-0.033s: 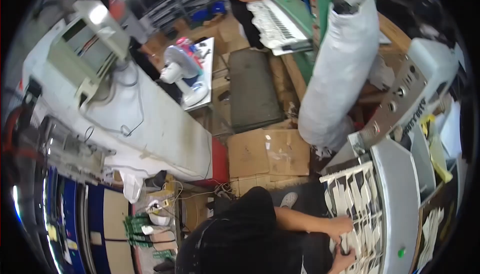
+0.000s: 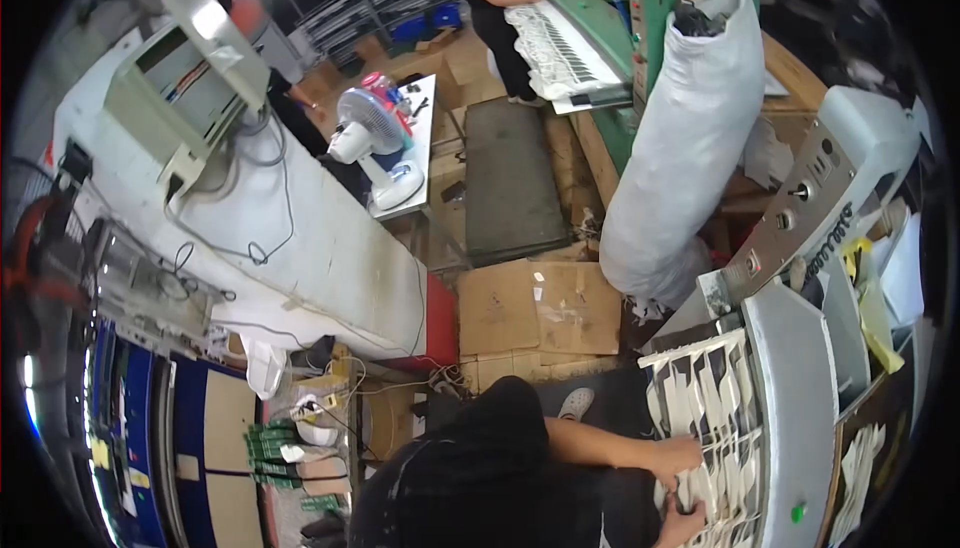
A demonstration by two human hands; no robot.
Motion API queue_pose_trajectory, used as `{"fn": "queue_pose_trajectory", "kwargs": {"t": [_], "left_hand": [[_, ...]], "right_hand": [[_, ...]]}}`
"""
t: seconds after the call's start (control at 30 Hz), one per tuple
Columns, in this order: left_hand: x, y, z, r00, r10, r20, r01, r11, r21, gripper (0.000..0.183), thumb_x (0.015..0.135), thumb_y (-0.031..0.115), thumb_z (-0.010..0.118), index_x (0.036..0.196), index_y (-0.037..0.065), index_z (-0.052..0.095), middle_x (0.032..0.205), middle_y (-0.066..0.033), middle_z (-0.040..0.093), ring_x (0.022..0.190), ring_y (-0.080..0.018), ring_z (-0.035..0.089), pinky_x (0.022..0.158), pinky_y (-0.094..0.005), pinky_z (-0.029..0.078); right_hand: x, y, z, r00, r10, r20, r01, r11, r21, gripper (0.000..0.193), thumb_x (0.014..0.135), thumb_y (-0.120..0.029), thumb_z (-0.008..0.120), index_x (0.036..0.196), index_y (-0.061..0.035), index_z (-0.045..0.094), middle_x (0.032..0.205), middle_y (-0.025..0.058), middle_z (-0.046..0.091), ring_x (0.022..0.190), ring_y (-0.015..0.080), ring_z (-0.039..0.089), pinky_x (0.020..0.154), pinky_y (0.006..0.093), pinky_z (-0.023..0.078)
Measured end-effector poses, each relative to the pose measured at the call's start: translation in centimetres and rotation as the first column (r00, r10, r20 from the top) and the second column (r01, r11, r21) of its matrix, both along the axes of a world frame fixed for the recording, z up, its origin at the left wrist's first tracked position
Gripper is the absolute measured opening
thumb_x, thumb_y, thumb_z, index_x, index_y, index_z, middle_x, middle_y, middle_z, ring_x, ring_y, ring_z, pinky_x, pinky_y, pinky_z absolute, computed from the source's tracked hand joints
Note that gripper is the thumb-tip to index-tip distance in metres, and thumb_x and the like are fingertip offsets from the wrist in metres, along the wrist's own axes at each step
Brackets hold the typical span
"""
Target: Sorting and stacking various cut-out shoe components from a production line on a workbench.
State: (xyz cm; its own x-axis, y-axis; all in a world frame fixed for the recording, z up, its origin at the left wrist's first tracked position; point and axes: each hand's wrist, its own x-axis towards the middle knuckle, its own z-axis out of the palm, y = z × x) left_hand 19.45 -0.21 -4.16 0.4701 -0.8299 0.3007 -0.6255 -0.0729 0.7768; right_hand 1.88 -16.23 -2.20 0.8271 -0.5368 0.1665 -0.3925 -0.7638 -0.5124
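At the lower right, my left hand reaches across from the black sleeve, its fingers curled down at the edge of rows of flat cream cut pieces. Just nearer, my right hand is closed with thumb and fingers together. A cream cut piece shows between the two hands and both seem to grip it, though the fingertips are partly hidden. The rows lie side by side over a dark bed, next to a grey machine panel.
Beyond the rows stands a grey control box. A tall white sack leans behind it, near flattened cardboard. On the left are a white cabinet and a fan on a table. Another person works at a green machine.
The view has tilted slightly and is sharper. My hands stay at the near part of the cream rows, with barely any shift.
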Motion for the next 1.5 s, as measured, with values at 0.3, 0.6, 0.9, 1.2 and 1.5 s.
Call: {"fn": "queue_pose_trajectory", "kwargs": {"t": [0.3,0.6,0.9,1.2,1.5], "left_hand": [[0.7,4.4,2.0,0.979,0.197,-0.051,-0.202,0.972,-0.123,0.055,0.067,0.046,0.095,0.089,0.008,0.063,0.091,-0.0120,0.063,0.099,-0.0373,0.062,0.088,-0.0493,0.046],[10.5,7.9,5.3,0.704,0.710,0.034,-0.710,0.700,0.080,0.065,0.087,0.031,0.083,0.140,0.001,0.061,0.147,-0.0212,0.059,0.141,-0.0354,0.054,0.112,-0.0478,0.043],[15.3,12.4,1.8,0.917,0.389,0.095,-0.400,0.897,0.188,0.095,0.081,0.034,0.083,0.158,-0.007,0.042,0.169,-0.0229,0.035,0.157,-0.0395,0.033,0.121,-0.0532,0.029],[19.0,16.8,1.8,0.908,0.255,0.331,-0.308,0.944,0.118,0.100,0.098,0.061,0.070,0.162,-0.007,0.037,0.164,-0.0268,0.044,0.154,-0.0388,0.041,0.123,-0.0514,0.038],[19.4,17.7,0.7,0.977,0.155,0.147,-0.187,0.953,0.238,0.102,0.102,0.063,0.063,0.171,0.001,0.022,0.175,-0.0198,0.028,0.161,-0.0406,0.026,0.128,-0.0550,0.029]], "right_hand": [[8.1,-2.0,7.7,0.743,0.563,-0.361,-0.470,0.824,0.317,0.053,0.075,-0.043,0.098,0.089,0.0043,0.078,0.071,0.0154,0.072,0.063,0.0249,0.065,0.067,0.0399,0.056],[18.2,1.8,6.0,0.894,0.424,-0.143,-0.251,0.741,0.623,0.020,0.094,-0.009,0.080,0.101,0.0075,0.073,0.085,0.0129,0.072,0.077,0.0185,0.067,0.075,0.0333,0.057],[29.1,10.0,3.7,0.956,0.277,0.094,-0.286,0.953,0.103,0.055,0.095,-0.015,0.077,0.143,0.0044,0.058,0.138,0.0248,0.060,0.132,0.0461,0.056,0.114,0.0504,0.045],[32.7,13.0,3.9,0.913,0.399,0.088,-0.394,0.917,-0.068,0.053,0.088,-0.038,0.090,0.111,0.0074,0.076,0.103,0.0272,0.072,0.091,0.0390,0.071,0.082,0.0460,0.059],[35.4,14.1,5.0,0.801,0.589,0.105,-0.581,0.808,-0.096,0.020,0.085,-0.006,0.082,0.084,0.0066,0.067,0.071,0.0148,0.068,0.059,0.0253,0.057,0.059,0.0381,0.051]]}}
